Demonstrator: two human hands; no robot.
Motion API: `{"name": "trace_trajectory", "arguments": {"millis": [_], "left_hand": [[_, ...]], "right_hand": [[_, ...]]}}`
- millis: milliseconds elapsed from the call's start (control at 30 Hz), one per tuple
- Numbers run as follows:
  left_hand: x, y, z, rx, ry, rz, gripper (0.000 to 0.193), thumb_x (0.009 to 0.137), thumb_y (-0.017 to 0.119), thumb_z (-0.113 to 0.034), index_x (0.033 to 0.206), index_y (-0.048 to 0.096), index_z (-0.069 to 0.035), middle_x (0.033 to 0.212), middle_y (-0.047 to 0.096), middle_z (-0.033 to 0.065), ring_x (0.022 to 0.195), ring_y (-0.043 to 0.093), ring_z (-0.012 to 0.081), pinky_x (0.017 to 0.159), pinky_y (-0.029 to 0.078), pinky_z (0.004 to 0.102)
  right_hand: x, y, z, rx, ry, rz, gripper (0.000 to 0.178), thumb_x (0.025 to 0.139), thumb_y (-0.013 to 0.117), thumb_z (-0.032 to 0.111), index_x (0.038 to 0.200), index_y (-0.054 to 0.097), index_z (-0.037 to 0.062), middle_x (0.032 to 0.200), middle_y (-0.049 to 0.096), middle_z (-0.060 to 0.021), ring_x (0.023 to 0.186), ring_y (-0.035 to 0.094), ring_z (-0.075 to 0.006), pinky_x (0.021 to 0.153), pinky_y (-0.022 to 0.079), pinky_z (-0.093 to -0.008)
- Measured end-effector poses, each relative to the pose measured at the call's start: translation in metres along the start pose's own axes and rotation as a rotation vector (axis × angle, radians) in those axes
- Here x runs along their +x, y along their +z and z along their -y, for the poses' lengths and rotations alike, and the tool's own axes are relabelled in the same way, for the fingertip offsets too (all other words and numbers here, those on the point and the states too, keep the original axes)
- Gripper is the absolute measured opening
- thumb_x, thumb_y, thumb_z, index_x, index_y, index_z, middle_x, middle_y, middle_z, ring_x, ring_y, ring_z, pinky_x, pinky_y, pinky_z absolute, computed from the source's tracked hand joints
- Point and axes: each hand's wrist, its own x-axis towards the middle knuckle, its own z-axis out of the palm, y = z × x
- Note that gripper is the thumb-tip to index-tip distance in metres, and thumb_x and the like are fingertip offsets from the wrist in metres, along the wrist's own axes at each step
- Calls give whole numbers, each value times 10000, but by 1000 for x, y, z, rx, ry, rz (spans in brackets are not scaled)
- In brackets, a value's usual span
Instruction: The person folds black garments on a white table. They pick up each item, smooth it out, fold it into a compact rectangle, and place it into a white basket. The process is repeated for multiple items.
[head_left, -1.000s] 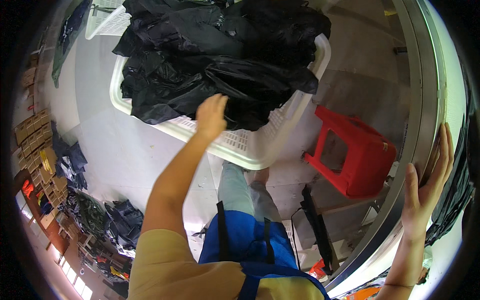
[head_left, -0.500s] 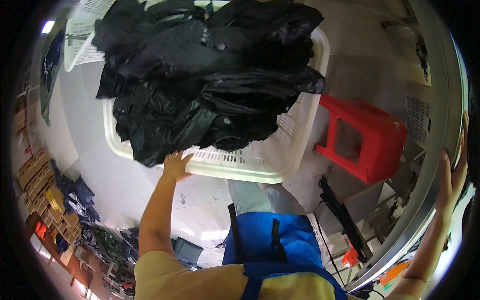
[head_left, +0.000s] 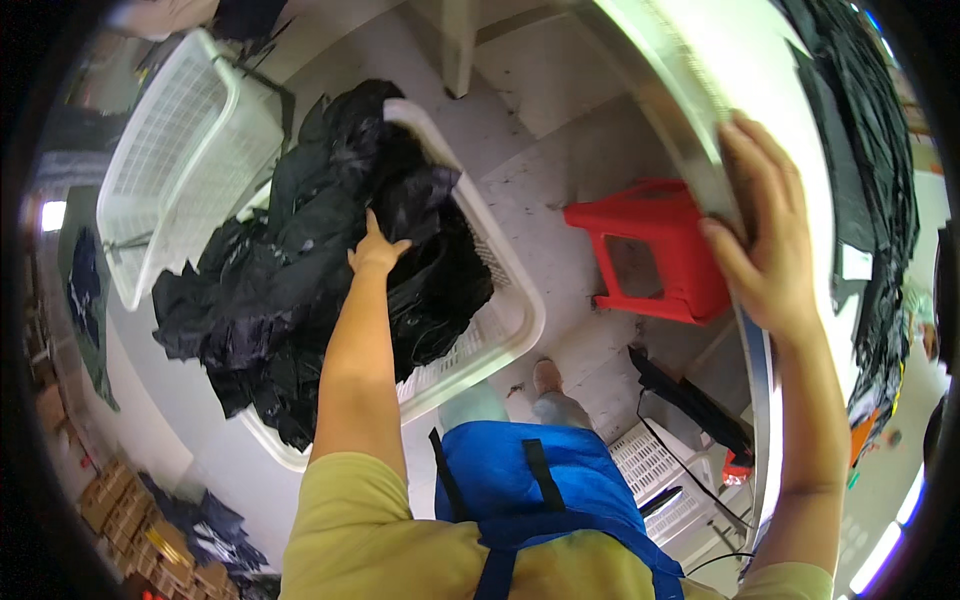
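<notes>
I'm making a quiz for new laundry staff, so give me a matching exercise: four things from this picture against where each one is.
Things:
1. left hand
2. right hand
3. red stool
4. empty white basket

Places:
A. on the floor beside the table
B. on the metal table edge
C. lying tipped behind the full basket
D. on the black clothes in the full white basket

Pairs: 1-D, 2-B, 3-A, 4-C
</notes>
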Motion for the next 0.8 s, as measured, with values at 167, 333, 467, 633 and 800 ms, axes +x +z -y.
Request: {"name": "trace_trajectory", "arguments": {"millis": [167, 333, 467, 633, 800], "left_hand": [[-99, -25, 19, -474, 258, 366, 321, 815, 604, -190, 1047, 603, 32, 1004, 641, 251, 924, 617, 373, 822, 460, 401], [-317, -218, 33, -738, 250, 554, 268, 827, 552, -93, 1063, 628, 9, 935, 655, 114, 855, 606, 208, 796, 472, 334], [-400, -330, -4, -418, 811, 628, 199, 746, 603, -62, 923, 635, 22, 886, 640, 141, 817, 616, 262, 763, 478, 333], [-432, -412, -4, -930, 761, -151, 323, 576, 574, -90, 852, 612, 73, 766, 631, 154, 659, 611, 268, 650, 487, 324], [-473, -463, -40, -783, 889, -160, 401, 776, 546, -184, 1091, 550, 64, 1076, 583, 140, 978, 559, 210, 863, 424, 297]], "right_hand": [[-12, -12, 14, -16, 113, -50, 607, 685, 729, 165, 1226, 509, 3, 1245, 484, -240, 1170, 460, -410, 980, 391, -461], [-84, 15, 112, 649, 247, -155, 764, 791, 688, 403, 1357, 371, 1, 1318, 440, -228, 1223, 432, -366, 1010, 372, -450], [-114, 16, 218, 1740, 382, 367, 924, 783, 724, 463, 1433, 261, -2, 1328, 438, -157, 1226, 431, -262, 1040, 338, -385], [-72, -71, 244, 1449, -359, 672, 942, 725, 757, 489, 1441, 304, 79, 1264, 498, -140, 1136, 509, -250, 949, 412, -365], [-11, -115, 271, 956, -285, 163, 424, 765, 718, 339, 985, 637, -14, 750, 640, -166, 722, 640, -281, 699, 494, -374]]}}
